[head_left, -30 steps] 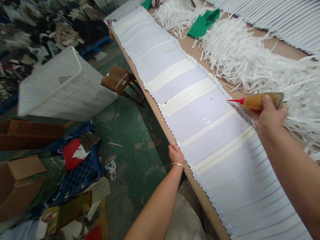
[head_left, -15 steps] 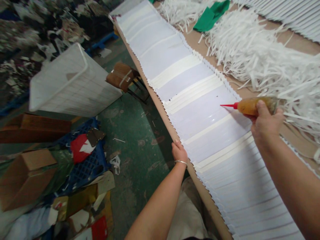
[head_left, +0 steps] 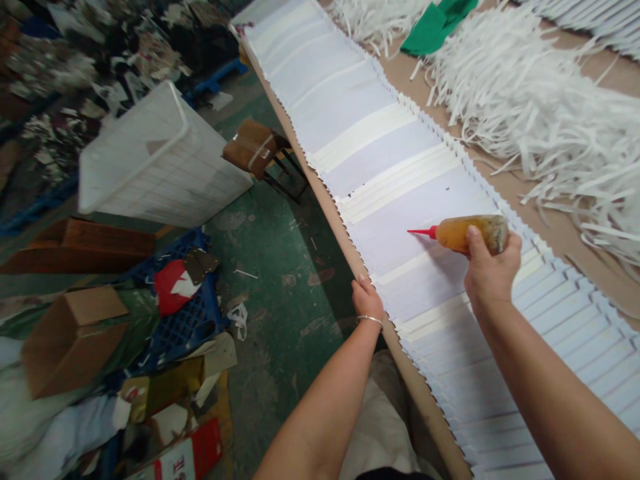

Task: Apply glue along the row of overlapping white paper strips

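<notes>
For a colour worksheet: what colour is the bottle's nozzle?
The squeeze bottle's nozzle is red, clearest in the head view.

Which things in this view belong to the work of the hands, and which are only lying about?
For the work: right hand holding a red-nozzled squeeze bottle; left hand; overlapped white sheets.
Lying about: white plastic crate, blue plastic pallet, cardboard box, wooden stool.
</notes>
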